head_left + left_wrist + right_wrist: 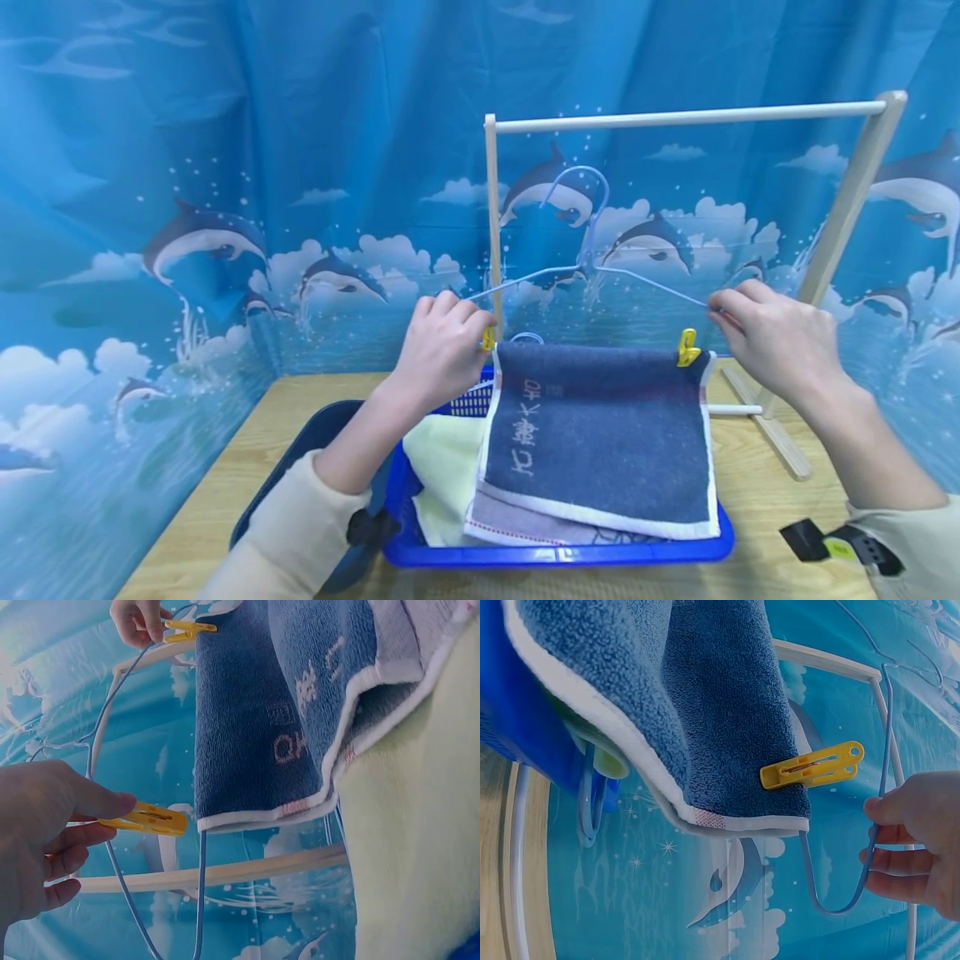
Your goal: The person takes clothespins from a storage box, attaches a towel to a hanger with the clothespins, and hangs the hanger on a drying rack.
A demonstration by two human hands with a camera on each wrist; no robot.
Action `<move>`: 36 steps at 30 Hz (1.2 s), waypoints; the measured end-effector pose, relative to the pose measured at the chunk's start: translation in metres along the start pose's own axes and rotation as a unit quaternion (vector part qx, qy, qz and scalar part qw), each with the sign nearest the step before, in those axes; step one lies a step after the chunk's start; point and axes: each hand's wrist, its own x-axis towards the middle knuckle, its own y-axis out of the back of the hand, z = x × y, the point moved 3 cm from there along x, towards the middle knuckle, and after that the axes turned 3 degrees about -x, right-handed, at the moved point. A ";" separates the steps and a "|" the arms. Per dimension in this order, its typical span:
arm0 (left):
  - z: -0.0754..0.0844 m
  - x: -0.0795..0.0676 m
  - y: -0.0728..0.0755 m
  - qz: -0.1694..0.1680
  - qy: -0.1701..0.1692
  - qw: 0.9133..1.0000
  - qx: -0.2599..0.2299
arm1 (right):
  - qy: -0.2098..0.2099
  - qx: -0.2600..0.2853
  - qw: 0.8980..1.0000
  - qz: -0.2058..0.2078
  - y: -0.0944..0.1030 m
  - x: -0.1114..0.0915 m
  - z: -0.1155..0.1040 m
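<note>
A dark blue towel [600, 433] with a white border hangs folded over the lower bar of a light blue wire hanger [585, 267]. My left hand [446, 346] pinches a yellow clothespin [150, 818] between thumb and fingers, its tip right beside the towel's folded corner. On the other side, my right hand [780, 337] grips the hanger's sloping wire near its end. Below that hand, a second yellow clothespin [810, 765] is clamped on the towel's top edge. The hanger's hook points up, apart from the rack's top rail.
Under the towel stands a blue basket [555, 557] holding a pale yellow cloth [446, 467]. A dark bin [258, 500] is at its left, partly behind my left arm. Behind stands a drying rack [690, 118] on the wooden table [210, 500], before a dolphin-print curtain [337, 125].
</note>
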 end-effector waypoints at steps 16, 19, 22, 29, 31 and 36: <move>0.006 0.007 -0.002 0.023 -0.010 0.999 -0.037 | 0.012 0.001 1.000 0.017 0.000 -0.002 0.001; 0.007 0.008 -0.003 0.028 -0.018 0.999 -0.029 | 0.018 0.002 1.000 0.026 0.000 -0.002 0.001; 0.008 0.008 -0.003 0.032 -0.025 0.999 -0.025 | 0.025 0.001 0.999 0.035 0.000 -0.001 0.002; 0.008 0.010 -0.005 0.039 -0.023 0.999 -0.023 | 0.037 0.006 0.998 0.054 -0.001 -0.001 0.003; 0.007 0.010 -0.006 0.035 -0.018 0.999 -0.025 | 0.043 0.006 0.997 0.062 -0.001 -0.001 0.003; 0.008 0.011 -0.008 0.021 -0.008 0.999 -0.025 | 0.073 0.007 0.993 0.091 0.001 0.000 0.001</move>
